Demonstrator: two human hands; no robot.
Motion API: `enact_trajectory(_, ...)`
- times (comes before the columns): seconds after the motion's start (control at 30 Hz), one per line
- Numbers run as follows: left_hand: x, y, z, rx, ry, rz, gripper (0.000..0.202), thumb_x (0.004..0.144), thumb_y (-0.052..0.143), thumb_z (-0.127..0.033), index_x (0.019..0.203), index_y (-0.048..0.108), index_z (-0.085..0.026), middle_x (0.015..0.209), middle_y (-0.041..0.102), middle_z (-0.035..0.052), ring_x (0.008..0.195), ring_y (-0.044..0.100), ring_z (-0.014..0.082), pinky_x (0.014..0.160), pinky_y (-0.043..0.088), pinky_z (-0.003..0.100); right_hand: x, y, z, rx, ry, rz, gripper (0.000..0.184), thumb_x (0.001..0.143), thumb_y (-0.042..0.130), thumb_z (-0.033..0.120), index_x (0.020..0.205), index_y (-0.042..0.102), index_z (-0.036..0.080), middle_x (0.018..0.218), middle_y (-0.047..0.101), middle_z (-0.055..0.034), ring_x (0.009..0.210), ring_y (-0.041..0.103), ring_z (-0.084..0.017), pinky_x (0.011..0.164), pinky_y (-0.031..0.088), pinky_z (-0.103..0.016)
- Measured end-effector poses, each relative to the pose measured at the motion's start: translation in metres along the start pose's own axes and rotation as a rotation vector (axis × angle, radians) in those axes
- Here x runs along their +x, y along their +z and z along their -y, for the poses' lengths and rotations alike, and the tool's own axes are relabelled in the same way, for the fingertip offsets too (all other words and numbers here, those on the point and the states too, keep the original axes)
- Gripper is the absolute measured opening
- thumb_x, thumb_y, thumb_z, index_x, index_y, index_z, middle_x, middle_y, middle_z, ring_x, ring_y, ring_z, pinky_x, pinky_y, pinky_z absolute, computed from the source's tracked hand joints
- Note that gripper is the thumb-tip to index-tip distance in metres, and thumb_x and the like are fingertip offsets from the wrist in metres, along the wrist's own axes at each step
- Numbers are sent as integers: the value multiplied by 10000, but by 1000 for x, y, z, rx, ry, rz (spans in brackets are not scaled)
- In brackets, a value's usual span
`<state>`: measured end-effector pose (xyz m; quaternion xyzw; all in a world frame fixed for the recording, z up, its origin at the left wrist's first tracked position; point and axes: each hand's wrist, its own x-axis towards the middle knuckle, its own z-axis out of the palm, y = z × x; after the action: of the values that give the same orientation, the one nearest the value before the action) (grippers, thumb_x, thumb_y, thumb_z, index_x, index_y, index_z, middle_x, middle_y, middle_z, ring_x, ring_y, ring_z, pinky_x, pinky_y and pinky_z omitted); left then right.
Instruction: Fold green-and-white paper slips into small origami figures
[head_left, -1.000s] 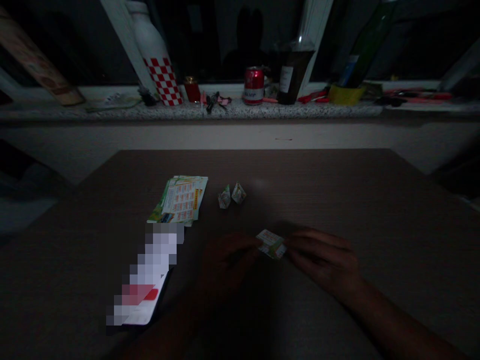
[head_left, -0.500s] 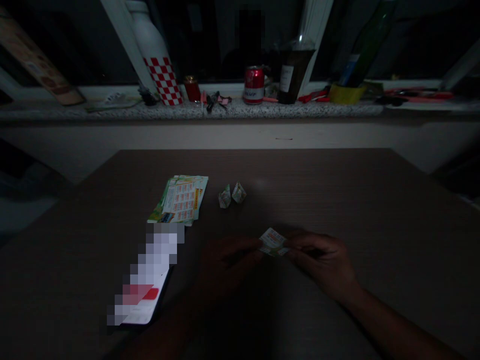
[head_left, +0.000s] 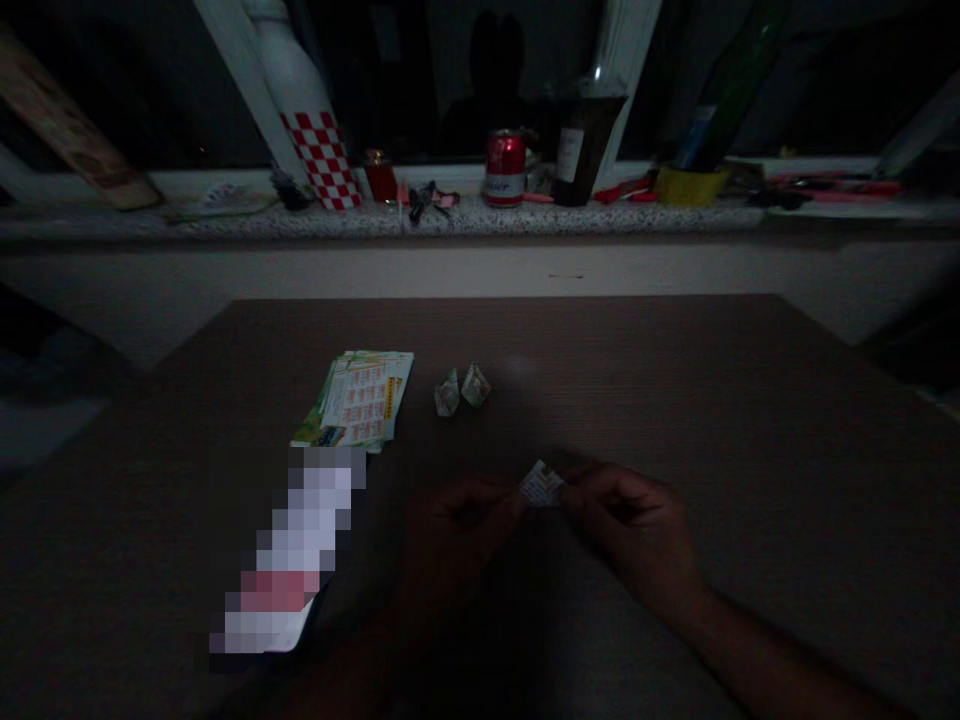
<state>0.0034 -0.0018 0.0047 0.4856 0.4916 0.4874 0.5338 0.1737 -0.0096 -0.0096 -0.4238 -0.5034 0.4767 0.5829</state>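
Note:
A small folded piece of printed paper (head_left: 541, 486) is held above the table, its top corner pointing up. My left hand (head_left: 469, 515) pinches its left edge between thumb and fingers, mostly in shadow. My right hand (head_left: 630, 525) pinches the right corner in the same way. Beyond my hands two small folded paper shapes, one on the left (head_left: 447, 394) and one on the right (head_left: 475, 385), lie side by side. To their left is a loose stack of printed paper sheets (head_left: 360, 400) with green edges.
A lit phone (head_left: 300, 560), its screen blurred out, lies left of my hands on the dark wooden table (head_left: 637, 360). Along the granite sill (head_left: 480, 222) stand a checkered white bottle (head_left: 322, 150), a red can (head_left: 505, 168), a dark cup (head_left: 581, 150) and a green bottle (head_left: 731, 95).
The paper between my hands has been folded over; its open diamond is now a smaller, triangle-like shape. My right hand has shifted slightly left. The stack and folded shapes stay in place.

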Motion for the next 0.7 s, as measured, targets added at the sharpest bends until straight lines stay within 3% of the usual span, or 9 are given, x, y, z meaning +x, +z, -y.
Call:
enact_trajectory(0.53, 0, 5, 1, -24, -70, -36, 151, 683, 725, -174, 612, 593, -161, 594, 674, -11, 593, 612, 120, 569, 471, 199, 1, 3, -2, -68, 64, -123, 180, 693, 755, 195, 565, 630, 174, 649, 729, -32, 543, 629, -119, 497, 485, -198)
enact_trajectory(0.7, 1, 5, 0, 30, -69, -25, 130, 682, 712, -169, 641, 589, -159, 605, 648, -16, 598, 588, 115, 570, 457, 198, 1, 2, -4, -122, 45, -101, 173, 708, 742, 207, 583, 628, 174, 628, 720, -36, 532, 622, -119, 494, 486, -205)
